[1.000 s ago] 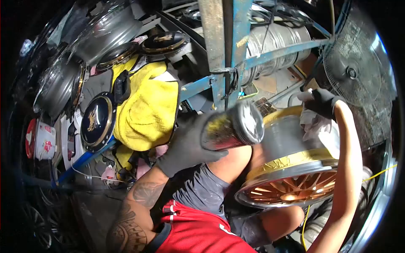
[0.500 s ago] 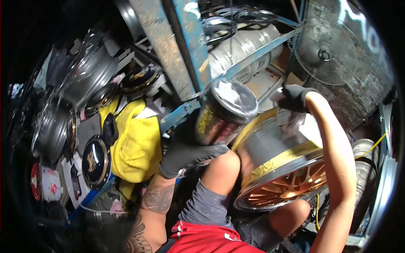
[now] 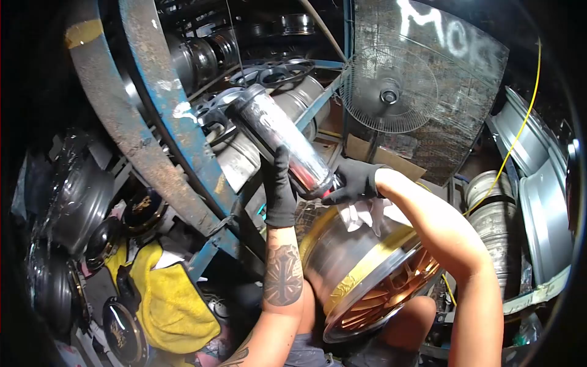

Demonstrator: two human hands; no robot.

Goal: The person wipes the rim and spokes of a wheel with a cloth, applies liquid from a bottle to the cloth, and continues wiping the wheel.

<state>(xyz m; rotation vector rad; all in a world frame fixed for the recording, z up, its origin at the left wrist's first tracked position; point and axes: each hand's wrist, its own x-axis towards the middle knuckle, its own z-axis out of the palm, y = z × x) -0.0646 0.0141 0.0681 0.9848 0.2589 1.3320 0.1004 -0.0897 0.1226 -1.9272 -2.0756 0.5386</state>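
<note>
My left hand (image 3: 280,192), in a black glove, is wrapped round a cylindrical container (image 3: 280,134) with shiny, partly clear sides and dark ends. The container lies tilted, its lower end towards the right. At that lower end is my gloved right hand (image 3: 356,181), its fingers closed on a crumpled whitish cloth (image 3: 361,215). Whether those fingers also grip the container's end is hard to make out. Below both hands a wheel rim (image 3: 351,264) leans by my knees, with bronze spokes and yellow tape around its barrel.
A blue steel rack post (image 3: 177,116) rises at the left. Behind stands a caged fan (image 3: 389,95) before a worn board (image 3: 458,79). A yellow towel (image 3: 174,306) and black centre caps (image 3: 124,333) lie lower left. More rims (image 3: 544,196) stand at the right.
My left hand has raised the container and tipped it over to point down right. My right hand, with the cloth, has come down to the container's lower end. The view has turned right.
</note>
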